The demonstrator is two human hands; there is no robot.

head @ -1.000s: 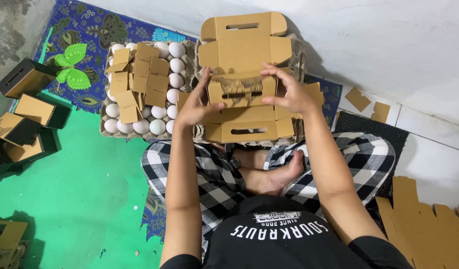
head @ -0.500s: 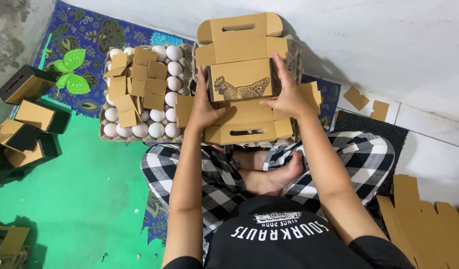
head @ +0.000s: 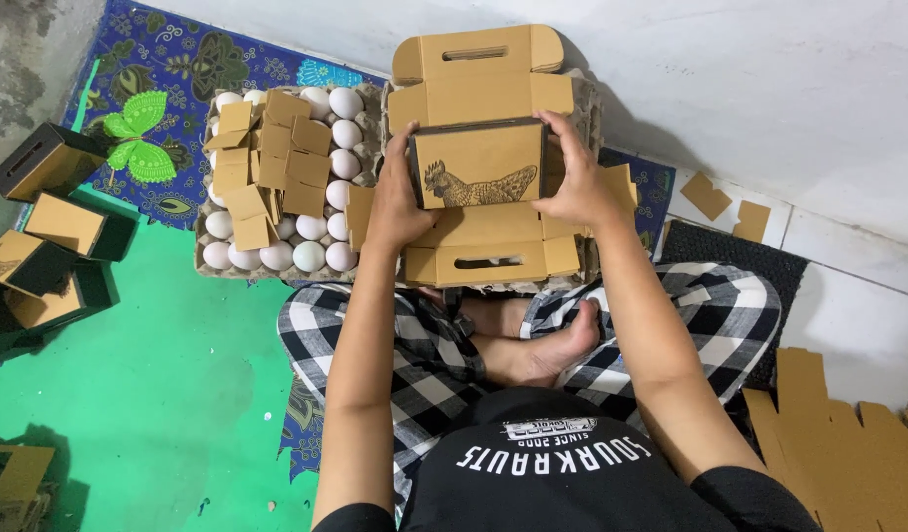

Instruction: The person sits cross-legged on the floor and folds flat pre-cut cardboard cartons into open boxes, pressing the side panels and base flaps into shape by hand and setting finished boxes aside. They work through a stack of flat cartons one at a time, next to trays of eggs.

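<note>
- Over the flat cardboard blank [head: 485, 148] that lies on the far tray, the small box [head: 478, 165] with a hen drawing on its lid sits closed, its near edge about level with the middle fold of the blank.
- Left hand [head: 397, 202] clasps the box's left side — fingers curled round the far-left corner, thumb on the near side; the right hand [head: 572, 182] clasps the right side the same way, fingers wrapped over the top-right corner. Both hands are closed firmly on the box.
- To do this step well, I judge the pressure should stay even on both sides so the lid seats square and the walls do not bow — squeezing one corner harder could pop a tab loose.
- Keeping the box level matters too, since whatever is inside cannot be seen.
- Beside the left forearm, the egg tray [head: 209, 229] holds white eggs [head: 346, 102] under a scatter of cardboard pieces [head: 276, 158]; an elbow drifting that way could knock them.
- Compared with a second ago, the lid was open and fingers worked inside the box; half a second ago it was closed with the hen showing, and now the grip has settled onto the two sides.
</note>
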